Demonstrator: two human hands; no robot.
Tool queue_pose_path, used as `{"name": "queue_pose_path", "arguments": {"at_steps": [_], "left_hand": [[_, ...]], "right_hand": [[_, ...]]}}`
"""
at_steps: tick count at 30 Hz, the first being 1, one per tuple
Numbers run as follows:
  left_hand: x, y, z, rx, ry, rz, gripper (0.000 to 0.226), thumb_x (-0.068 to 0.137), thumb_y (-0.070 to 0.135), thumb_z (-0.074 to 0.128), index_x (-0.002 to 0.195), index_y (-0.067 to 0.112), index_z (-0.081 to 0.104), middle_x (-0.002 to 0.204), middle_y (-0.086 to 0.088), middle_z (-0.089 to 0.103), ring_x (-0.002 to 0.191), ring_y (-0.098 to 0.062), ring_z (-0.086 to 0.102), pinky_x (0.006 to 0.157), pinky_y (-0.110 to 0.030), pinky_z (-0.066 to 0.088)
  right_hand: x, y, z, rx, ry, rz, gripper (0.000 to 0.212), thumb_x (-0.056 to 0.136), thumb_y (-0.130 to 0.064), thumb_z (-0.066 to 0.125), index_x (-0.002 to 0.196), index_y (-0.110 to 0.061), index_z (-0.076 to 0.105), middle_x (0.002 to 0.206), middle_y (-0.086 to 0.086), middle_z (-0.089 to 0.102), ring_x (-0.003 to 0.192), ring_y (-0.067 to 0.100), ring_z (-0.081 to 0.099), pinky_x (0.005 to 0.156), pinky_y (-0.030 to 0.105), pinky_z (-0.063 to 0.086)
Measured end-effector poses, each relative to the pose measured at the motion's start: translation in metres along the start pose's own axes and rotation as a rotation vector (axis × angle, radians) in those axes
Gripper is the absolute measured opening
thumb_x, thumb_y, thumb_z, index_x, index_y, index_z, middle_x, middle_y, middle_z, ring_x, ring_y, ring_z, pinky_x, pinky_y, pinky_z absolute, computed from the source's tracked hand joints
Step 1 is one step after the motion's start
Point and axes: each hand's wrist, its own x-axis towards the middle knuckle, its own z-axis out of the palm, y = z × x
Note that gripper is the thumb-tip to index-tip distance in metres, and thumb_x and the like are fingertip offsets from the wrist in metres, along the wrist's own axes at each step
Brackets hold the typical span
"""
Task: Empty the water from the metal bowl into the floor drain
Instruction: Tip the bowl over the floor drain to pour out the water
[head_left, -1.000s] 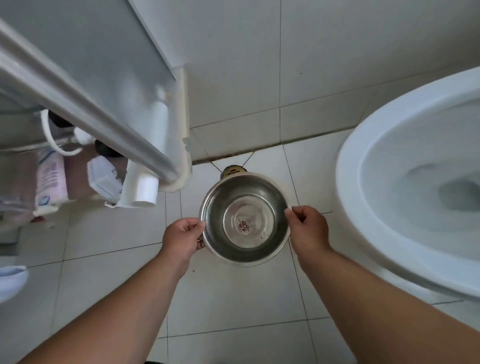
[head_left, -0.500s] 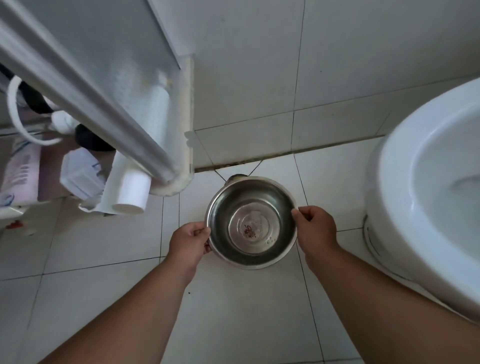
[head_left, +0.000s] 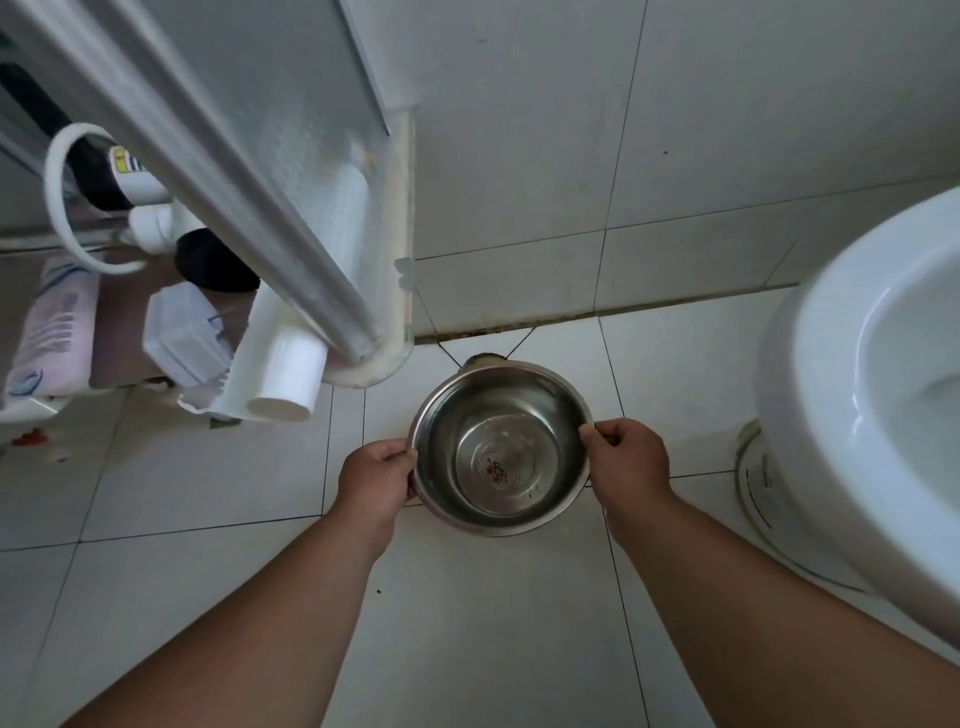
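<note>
Two bare hands hold a metal bowl above the white tile floor. The left hand grips the left side of the rim, and its fingers are curled shut on it. The right hand grips the right side of the rim the same way, with its thumb on top. The bowl sits level and looks shiny inside, with a small dark spot at the bottom. The floor drain peeks out just past the far edge of the bowl, close to the wall. A white toilet is on the right. A white pipe is on the left.
</note>
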Motion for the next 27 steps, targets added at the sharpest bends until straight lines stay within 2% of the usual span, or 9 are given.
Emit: {"name": "queue_pose_path", "arguments": {"at_steps": [5, 9, 12, 15, 17, 21, 27], "left_hand": [[0.002, 0.001, 0.005, -0.009, 0.017, -0.019, 0.038, 0.099, 0.002, 0.067, 0.078, 0.023, 0.091, 0.084, -0.015, 0.086, 0.078, -0.031, 0.075, 0.085, -0.049, 0.067], [0.001, 0.002, 0.007, -0.033, 0.001, -0.031, 0.043, 0.097, -0.001, 0.066, 0.074, 0.026, 0.090, 0.079, -0.013, 0.084, 0.080, -0.032, 0.072, 0.088, -0.052, 0.066], [0.001, 0.002, 0.008, -0.051, -0.002, -0.050, 0.037, 0.097, -0.002, 0.066, 0.074, 0.016, 0.089, 0.082, -0.017, 0.082, 0.082, -0.033, 0.072, 0.094, -0.059, 0.065], [0.002, 0.003, 0.007, -0.047, -0.002, -0.056, 0.036, 0.097, -0.001, 0.065, 0.077, 0.015, 0.089, 0.083, -0.020, 0.081, 0.081, -0.033, 0.071, 0.091, -0.054, 0.065], [0.003, 0.004, 0.007, -0.050, -0.001, -0.056, 0.029, 0.097, -0.001, 0.065, 0.086, 0.011, 0.089, 0.088, -0.025, 0.082, 0.080, -0.033, 0.070, 0.090, -0.054, 0.066], [0.005, 0.004, 0.008, -0.058, 0.011, -0.055, 0.021, 0.096, -0.001, 0.066, 0.100, 0.006, 0.086, 0.087, -0.020, 0.080, 0.079, -0.033, 0.070, 0.086, -0.049, 0.066], [0.003, 0.008, 0.013, -0.087, 0.013, -0.075, 0.021, 0.092, -0.003, 0.066, 0.091, 0.003, 0.085, 0.083, -0.019, 0.074, 0.081, -0.032, 0.065, 0.081, -0.045, 0.061]], "right_hand": [[0.001, -0.010, -0.003, -0.025, -0.008, -0.019, 0.017, 0.100, -0.020, 0.073, 0.086, -0.011, 0.075, 0.083, 0.009, 0.076, 0.083, 0.034, 0.074, 0.084, 0.053, 0.064], [0.004, -0.014, -0.006, -0.021, -0.027, -0.038, 0.019, 0.101, -0.020, 0.073, 0.084, -0.011, 0.075, 0.078, 0.007, 0.073, 0.074, 0.027, 0.068, 0.080, 0.049, 0.061], [0.006, -0.013, -0.008, -0.019, -0.029, -0.036, 0.020, 0.102, -0.020, 0.072, 0.085, -0.009, 0.076, 0.077, 0.007, 0.073, 0.071, 0.025, 0.066, 0.080, 0.048, 0.061], [0.006, -0.013, -0.008, -0.028, -0.025, -0.032, 0.020, 0.102, -0.019, 0.072, 0.088, -0.006, 0.077, 0.082, 0.012, 0.076, 0.075, 0.027, 0.068, 0.083, 0.051, 0.062], [0.007, -0.012, -0.008, -0.027, -0.024, -0.031, 0.019, 0.102, -0.019, 0.073, 0.089, -0.006, 0.077, 0.084, 0.012, 0.076, 0.076, 0.027, 0.068, 0.084, 0.051, 0.062], [0.007, -0.011, -0.008, -0.027, -0.026, -0.021, 0.021, 0.101, -0.019, 0.073, 0.085, -0.007, 0.077, 0.079, 0.010, 0.075, 0.073, 0.027, 0.067, 0.080, 0.047, 0.061], [0.008, -0.009, -0.010, -0.038, -0.026, -0.008, 0.023, 0.101, -0.021, 0.074, 0.082, -0.008, 0.078, 0.080, 0.012, 0.077, 0.073, 0.027, 0.068, 0.083, 0.052, 0.063]]}}
